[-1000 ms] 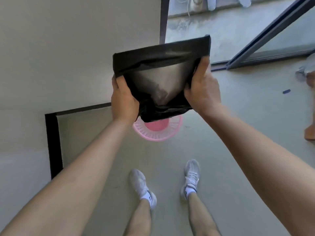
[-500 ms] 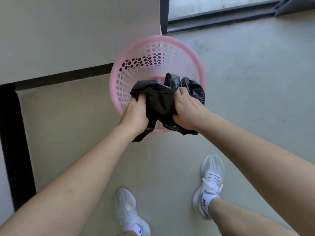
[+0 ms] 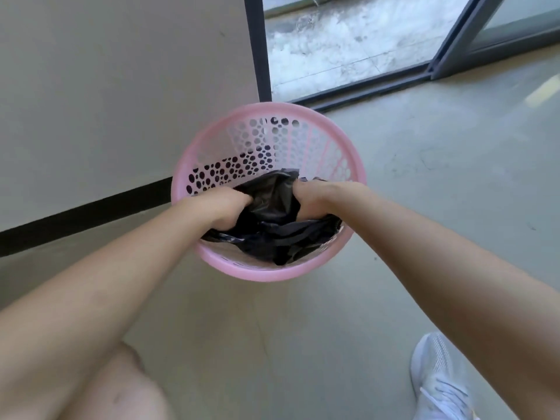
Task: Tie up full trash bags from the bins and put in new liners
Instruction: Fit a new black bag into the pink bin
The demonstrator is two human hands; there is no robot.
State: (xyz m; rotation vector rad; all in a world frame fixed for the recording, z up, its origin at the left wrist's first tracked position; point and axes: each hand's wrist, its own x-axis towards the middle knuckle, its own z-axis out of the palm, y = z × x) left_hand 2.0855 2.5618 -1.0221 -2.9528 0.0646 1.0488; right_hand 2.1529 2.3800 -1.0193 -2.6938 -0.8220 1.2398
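A pink perforated plastic bin (image 3: 348,147) stands on the floor right below me. A crumpled black liner bag (image 3: 272,231) lies inside it, bunched toward the near side. My left hand (image 3: 225,207) reaches into the bin on the left and grips the liner, its fingers buried in the plastic. My right hand (image 3: 315,197) is down in the bin on the right and grips the liner too. The fingertips of both hands are hidden by the bag.
A beige wall with a black baseboard (image 3: 91,216) runs along the left, close behind the bin. A dark sliding door frame (image 3: 363,86) opens onto a balcony at the top. My right white shoe (image 3: 439,380) and left knee (image 3: 121,386) are near the bottom.
I have crouched closer to the bin. Both hands have pushed the black liner from above the rim down into the bin.
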